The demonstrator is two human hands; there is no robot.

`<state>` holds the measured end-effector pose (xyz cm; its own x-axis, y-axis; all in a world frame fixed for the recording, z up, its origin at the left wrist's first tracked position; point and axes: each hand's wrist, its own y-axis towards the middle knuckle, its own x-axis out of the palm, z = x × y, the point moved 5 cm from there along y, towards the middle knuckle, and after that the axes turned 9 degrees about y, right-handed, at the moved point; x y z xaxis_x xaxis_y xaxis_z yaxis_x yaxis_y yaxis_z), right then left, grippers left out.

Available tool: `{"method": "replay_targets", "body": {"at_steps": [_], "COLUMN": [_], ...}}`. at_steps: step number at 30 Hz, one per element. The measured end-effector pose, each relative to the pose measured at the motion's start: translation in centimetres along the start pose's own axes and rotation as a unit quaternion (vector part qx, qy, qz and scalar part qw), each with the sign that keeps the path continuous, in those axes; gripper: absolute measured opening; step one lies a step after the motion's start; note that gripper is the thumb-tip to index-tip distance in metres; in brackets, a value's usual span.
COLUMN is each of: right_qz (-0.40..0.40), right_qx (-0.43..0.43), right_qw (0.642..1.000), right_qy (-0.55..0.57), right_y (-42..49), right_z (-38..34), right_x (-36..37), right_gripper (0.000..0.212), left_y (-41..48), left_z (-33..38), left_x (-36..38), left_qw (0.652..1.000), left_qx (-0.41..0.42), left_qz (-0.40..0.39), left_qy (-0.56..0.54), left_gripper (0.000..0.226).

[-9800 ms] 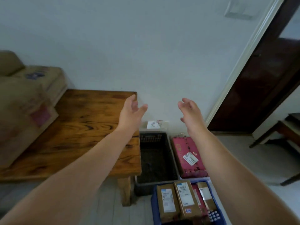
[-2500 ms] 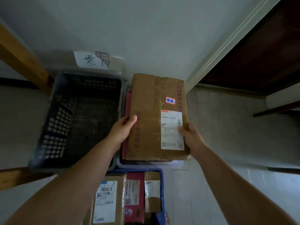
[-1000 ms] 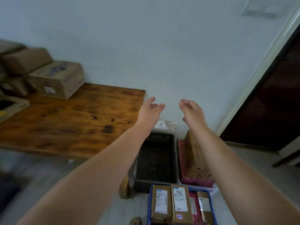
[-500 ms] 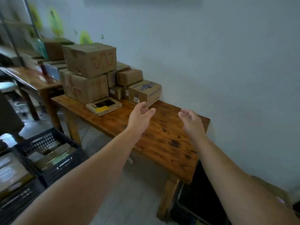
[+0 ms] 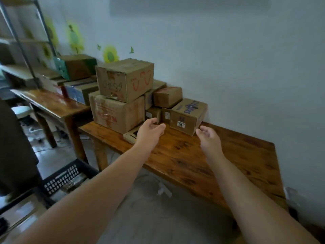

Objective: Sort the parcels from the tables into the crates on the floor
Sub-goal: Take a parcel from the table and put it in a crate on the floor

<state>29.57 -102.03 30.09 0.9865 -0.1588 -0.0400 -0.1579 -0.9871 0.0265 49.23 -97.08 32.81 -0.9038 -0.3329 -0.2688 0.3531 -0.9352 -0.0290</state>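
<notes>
I have both hands out over the table (image 5: 228,155), palms turned toward each other, and neither has hold of anything. The left hand (image 5: 149,132) has its thumb raised and fingers loosely bent. The right hand (image 5: 209,138) is the same, its fingers relaxed and slightly curled. There is a clear gap between the two.

The parcels sit beyond my hands, against the wall (image 5: 228,59). A flat box (image 5: 130,135) lies on the table just under and to the left of the left hand, which partly hides it, so I cannot tell whether I touch it. Beyond the left hand and to its left stands a big box (image 5: 116,111), with a smile box (image 5: 124,78) marked in red stacked on top. Beyond the gap between my hands sits a printed box (image 5: 188,115) with blue lettering and a small label, its near corner just past the right fingertips. A small box (image 5: 167,95) rests higher up behind it.

Far to the left of the left hand, a second table (image 5: 52,103) carries more boxes, among them a green box (image 5: 75,66).

Below my left forearm, on the floor, is a black crate (image 5: 68,175). Its contents are too blurred to tell.
</notes>
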Motion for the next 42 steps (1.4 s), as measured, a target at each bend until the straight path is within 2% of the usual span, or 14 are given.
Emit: {"method": "replay_targets", "body": {"at_steps": [7, 15, 25, 31, 39, 42], "right_qz": [0.041, 0.072, 0.103, 0.141, 0.173, 0.183], "right_qx": [0.014, 0.018, 0.096, 0.165, 0.243, 0.255], "right_qw": [0.998, 0.996, 0.987, 0.974, 0.954, 0.95], "right_qy": [-0.038, -0.045, -0.077, -0.063, -0.014, 0.004], "right_y": [6.2, 19.3, 34.5, 39.3, 41.7, 41.9], "right_z": [2.3, 4.2, 6.7, 11.0, 15.3, 16.4], "right_x": [2.9, 5.0, 5.9, 6.4, 7.8, 8.4], "right_gripper": [0.042, 0.041, 0.055, 0.071, 0.079, 0.07], "left_y": [9.4, 22.5, 38.9, 45.5, 50.7, 50.6], "left_z": [-1.9, -2.8, -4.7, -7.5, -10.1, -10.7], "left_x": [0.8, 5.5, 13.1, 15.9, 18.6, 19.3], "left_qw": [0.999, 0.998, 0.991, 0.984, 0.97, 0.96], "left_qx": [-0.005, -0.014, -0.059, -0.096, -0.116, -0.127], "left_qz": [-0.051, -0.054, -0.096, -0.135, -0.199, -0.234], "left_qy": [0.008, 0.015, 0.067, 0.066, 0.083, 0.082], "left_gripper": [0.051, 0.05, 0.053, 0.059, 0.058, 0.053]}}
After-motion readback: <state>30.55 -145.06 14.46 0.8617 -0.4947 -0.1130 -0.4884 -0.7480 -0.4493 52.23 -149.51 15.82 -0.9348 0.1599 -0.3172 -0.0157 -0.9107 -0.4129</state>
